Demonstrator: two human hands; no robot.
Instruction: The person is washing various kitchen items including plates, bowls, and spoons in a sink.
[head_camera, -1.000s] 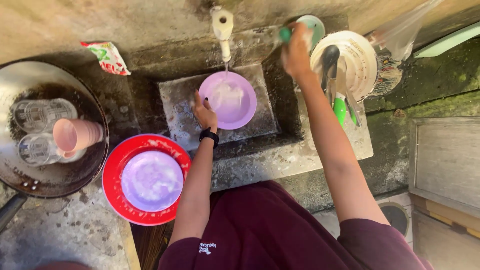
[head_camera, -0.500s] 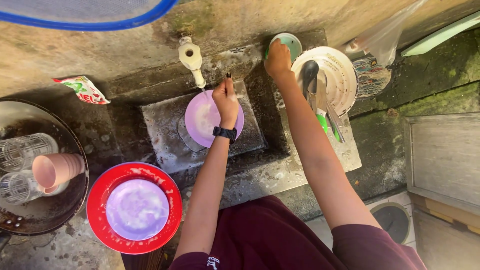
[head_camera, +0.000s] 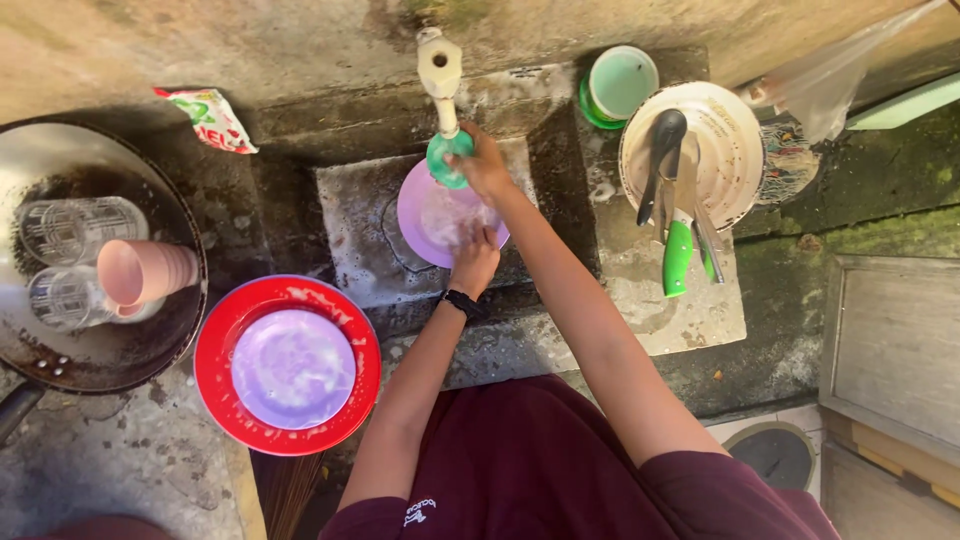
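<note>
My right hand (head_camera: 482, 160) holds a small green cup (head_camera: 447, 162) right under the cream tap (head_camera: 440, 72). My left hand (head_camera: 475, 256), with a black band on its wrist, lies on the lower right rim of a soapy purple plate (head_camera: 432, 215) and grips it. The plate sits in the concrete sink basin (head_camera: 350, 230). Down to the left, a red plate (head_camera: 215, 350) carries a second purple plate (head_camera: 292, 368) covered in suds.
At far left, a dark pan (head_camera: 60, 360) holds two glasses (head_camera: 80, 230) and a pink cup (head_camera: 145, 272). A detergent sachet (head_camera: 205, 118) lies behind it. On the right are a green bowl (head_camera: 622, 82), a white plate (head_camera: 725, 150) with utensils, a green-handled knife (head_camera: 678, 255) and a wooden crate (head_camera: 890, 340).
My right hand came from the green bowl at the right over to the tap, bringing the green cup. My left hand dropped from the plate's top to its lower rim.
</note>
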